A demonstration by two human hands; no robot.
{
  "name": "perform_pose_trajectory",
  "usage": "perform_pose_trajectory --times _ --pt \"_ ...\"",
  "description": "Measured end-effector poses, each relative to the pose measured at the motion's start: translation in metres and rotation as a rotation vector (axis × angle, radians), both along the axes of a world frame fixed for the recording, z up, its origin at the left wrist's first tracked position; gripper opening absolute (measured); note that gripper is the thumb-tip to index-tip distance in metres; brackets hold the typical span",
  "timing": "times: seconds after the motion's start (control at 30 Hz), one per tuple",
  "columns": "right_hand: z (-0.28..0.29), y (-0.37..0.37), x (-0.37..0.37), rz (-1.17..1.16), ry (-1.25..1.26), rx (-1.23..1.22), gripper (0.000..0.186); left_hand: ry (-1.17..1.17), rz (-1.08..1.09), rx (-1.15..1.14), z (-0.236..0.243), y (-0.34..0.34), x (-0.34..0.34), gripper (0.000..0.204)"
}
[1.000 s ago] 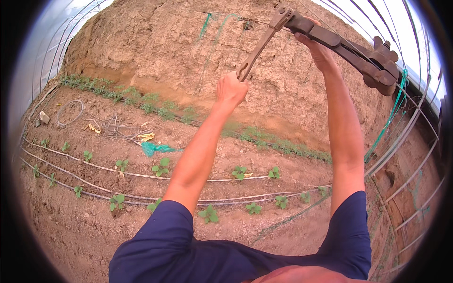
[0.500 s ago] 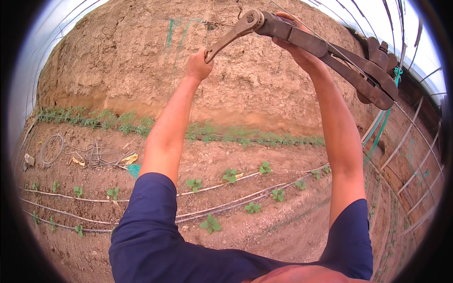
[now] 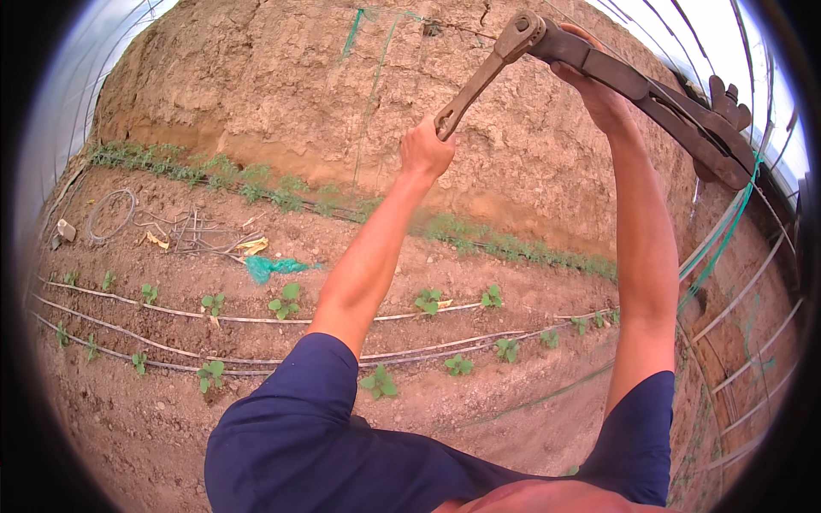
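Observation:
Both my arms are raised toward a rusty brown ratchet wire tightener (image 3: 617, 75), held up in the upper right. My left hand (image 3: 427, 152) is closed around the lower end of its ratchet handle (image 3: 481, 84), which slopes up to a round head. My right hand (image 3: 601, 96) grips the tightener's body from below, the thumb on the near side and fingers partly hidden behind it. Beyond that hand, the long jaws (image 3: 723, 154) reach down to the right. A thin wire runs along the tool.
A rough earth wall (image 3: 282, 94) rises ahead, with green plants (image 3: 256, 184) along its foot. Seedlings (image 3: 379, 382) and drip hoses (image 3: 171, 346) line the soil. Green cords (image 3: 723, 231) and pale poles (image 3: 740, 291) stand at the right. A coiled wire (image 3: 112, 214) and green netting (image 3: 272, 268) lie left.
The tightener and both hands have shifted right in the picture, as the view itself has turned somewhat. My left hand sits lower, still on the handle; the right keeps its hold.

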State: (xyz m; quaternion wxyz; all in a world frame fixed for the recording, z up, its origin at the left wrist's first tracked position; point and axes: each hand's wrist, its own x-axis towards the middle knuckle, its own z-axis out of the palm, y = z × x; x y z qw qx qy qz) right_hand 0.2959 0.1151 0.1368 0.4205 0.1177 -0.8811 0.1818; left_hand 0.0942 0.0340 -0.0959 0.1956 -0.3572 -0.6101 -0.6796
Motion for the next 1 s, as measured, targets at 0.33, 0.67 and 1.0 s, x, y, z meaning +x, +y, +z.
perform_pose_trajectory --times 0.33,0.67,1.0 --pt "0.037 0.003 -0.017 0.092 0.004 -0.033 0.071 -0.323 -0.093 -0.092 0.022 -0.062 0.111 0.03" --pt "0.03 0.013 -0.004 0.111 0.076 0.065 0.069 -0.093 -0.032 -0.016 0.017 -0.005 0.055 0.022" --pt "0.028 0.021 -0.004 0.003 0.123 0.084 0.077 0.47 0.051 0.104 0.094 0.046 -0.129 0.019"
